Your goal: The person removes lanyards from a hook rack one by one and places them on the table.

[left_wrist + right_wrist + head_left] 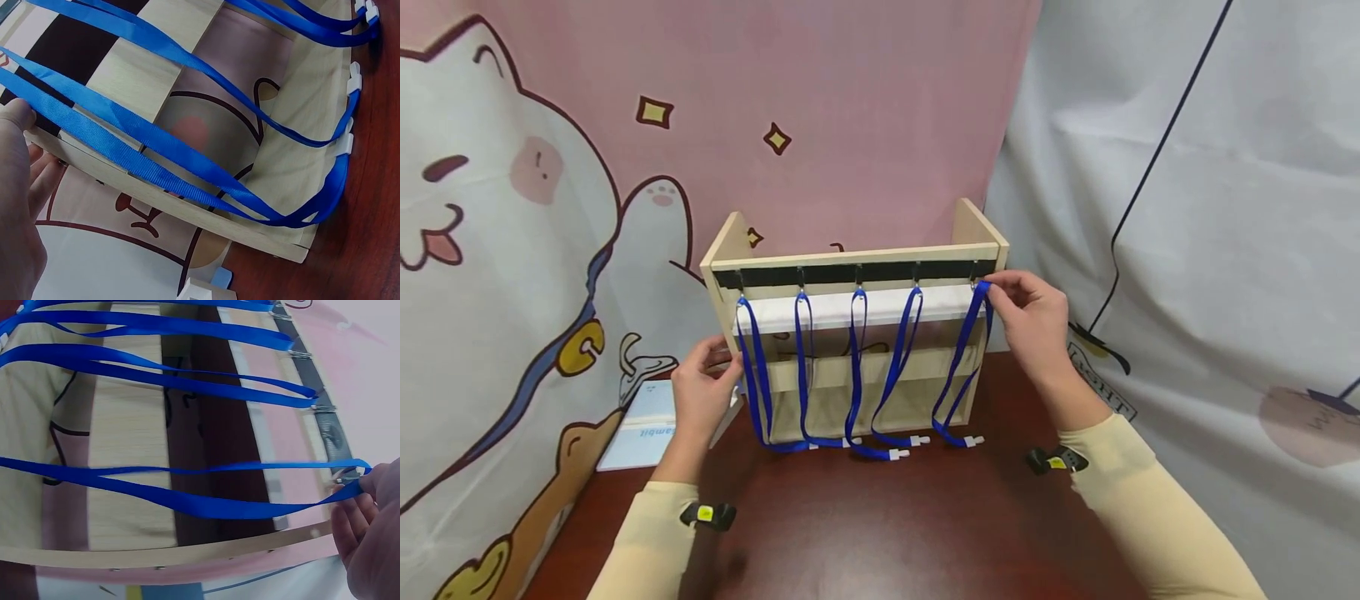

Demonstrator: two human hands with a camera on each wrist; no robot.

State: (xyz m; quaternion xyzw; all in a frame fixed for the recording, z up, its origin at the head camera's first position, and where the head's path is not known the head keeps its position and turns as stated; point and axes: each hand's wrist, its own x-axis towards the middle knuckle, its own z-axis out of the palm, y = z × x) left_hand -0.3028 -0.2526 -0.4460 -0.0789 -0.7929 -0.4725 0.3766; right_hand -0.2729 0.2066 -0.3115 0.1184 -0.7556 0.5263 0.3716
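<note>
A light wooden rack stands on the table, with a black strip of small metal hooks along its upper front. Blue lanyards with white plastic clips hang in a row from the hooks. At the far right, my right hand pinches the top loop of the rightmost lanyard between thumb and fingers, right at its hook. My left hand grips the rack's left side panel, thumb at the front and fingers behind, close beside the leftmost lanyard.
The dark red-brown table spreads out before the rack, and the lanyards' clip ends lie near its base. A white and light-blue box lies to the left. Printed cloth hangs behind and to the right.
</note>
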